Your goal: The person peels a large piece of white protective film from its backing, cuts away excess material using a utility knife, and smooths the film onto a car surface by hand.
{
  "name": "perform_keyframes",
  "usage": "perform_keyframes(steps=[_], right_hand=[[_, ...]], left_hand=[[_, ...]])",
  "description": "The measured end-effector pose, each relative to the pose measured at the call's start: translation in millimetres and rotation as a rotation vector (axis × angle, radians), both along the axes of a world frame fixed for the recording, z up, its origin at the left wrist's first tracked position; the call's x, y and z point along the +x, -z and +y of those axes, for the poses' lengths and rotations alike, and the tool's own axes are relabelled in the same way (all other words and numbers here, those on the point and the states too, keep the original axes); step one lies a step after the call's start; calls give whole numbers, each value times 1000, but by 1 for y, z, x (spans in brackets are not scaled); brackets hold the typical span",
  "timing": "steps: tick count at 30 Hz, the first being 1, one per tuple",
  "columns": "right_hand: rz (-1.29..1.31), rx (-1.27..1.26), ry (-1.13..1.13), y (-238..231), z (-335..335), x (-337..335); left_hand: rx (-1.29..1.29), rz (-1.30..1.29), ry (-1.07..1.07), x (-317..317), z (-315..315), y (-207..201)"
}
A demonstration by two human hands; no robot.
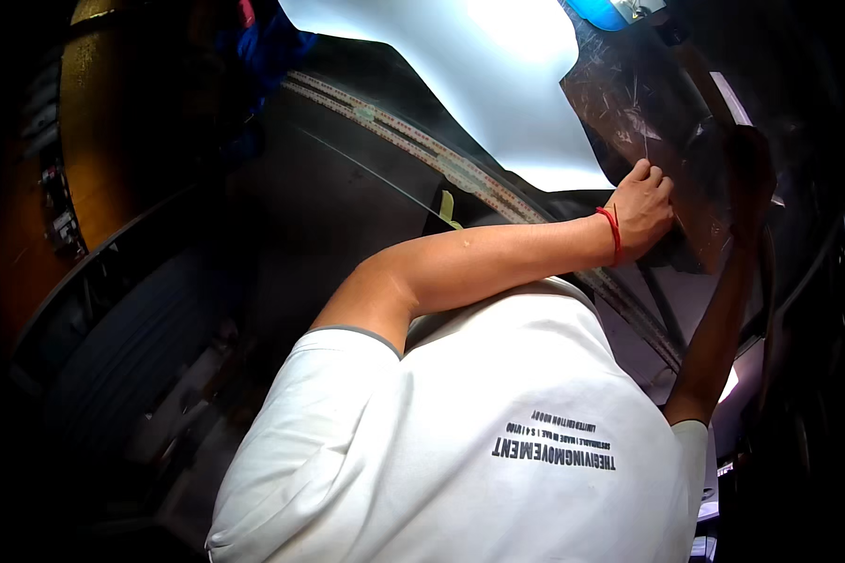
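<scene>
My left hand (pixel 640 211), with a red string bracelet (pixel 611 235) at its wrist, is closed in a pinch. A thin pale thread (pixel 645 136) runs up from its fingertips over a dark, scratched surface. Just beside this hand lies the lower edge of a bright white sheet-like piece (pixel 507 103) with a curved outline. Over at the right, my right hand (pixel 749 174) is raised in deep shadow. Its fingers are too dark to make out, and whether it holds anything is hidden.
Two measuring strips (pixel 413 141) run diagonally along the table edge under my left arm. A yellow-green scrap (pixel 447 206) sits near them. Dark blue cloth (pixel 258 56) lies at the upper left, and a blue object (pixel 599 13) stands at the top. A brown wooden surface (pixel 103 122) is far left.
</scene>
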State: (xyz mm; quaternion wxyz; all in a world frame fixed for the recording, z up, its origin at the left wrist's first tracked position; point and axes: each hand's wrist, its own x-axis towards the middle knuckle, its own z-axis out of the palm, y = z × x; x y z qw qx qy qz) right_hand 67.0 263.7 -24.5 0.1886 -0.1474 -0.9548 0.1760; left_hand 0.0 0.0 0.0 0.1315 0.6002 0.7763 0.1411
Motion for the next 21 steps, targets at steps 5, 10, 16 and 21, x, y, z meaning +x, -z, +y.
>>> perform_keyframes(steps=[5,10,16,21], right_hand=[[-73,321,-80,1,-2,45],[-129,31,234,-31,-36,38],[-126,-139,167,-74,-67,51],[-488,164,158,-82,-72,82]], left_hand=[[247,-48,-107,48,-22,-6],[192,18,-12,49,-15,5],[317,51,-28,43,-25,6],[448,-599,-19,3,-27,-21]])
